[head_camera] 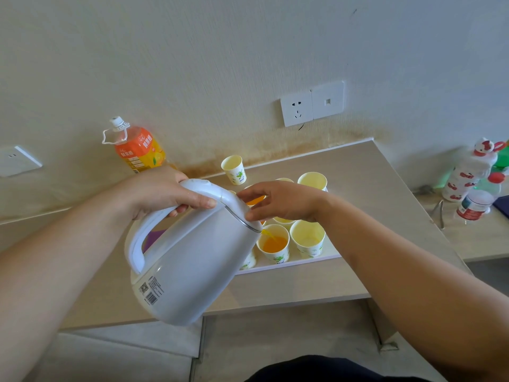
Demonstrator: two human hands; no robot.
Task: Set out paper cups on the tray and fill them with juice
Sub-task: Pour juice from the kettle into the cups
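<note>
My left hand (162, 193) grips the handle of a white kettle (192, 260), tilted to the right over the white tray (303, 261). A thin orange stream runs from its spout into a paper cup (273, 248) that holds orange juice. My right hand (281, 201) rests its fingertips on the kettle's lid near the spout. Next to the filling cup stands an empty paper cup (308, 241). Another empty cup (312, 181) stands at the tray's far right. The kettle and my right hand hide several other cups on the tray.
An orange juice bottle (137, 146) stands by the wall at the back left. One paper cup (233, 169) stands on the beige desk (371, 194) behind the tray. Bottles and a jar (473, 205) crowd a side surface at the right. Wall sockets (297, 108) sit above the desk.
</note>
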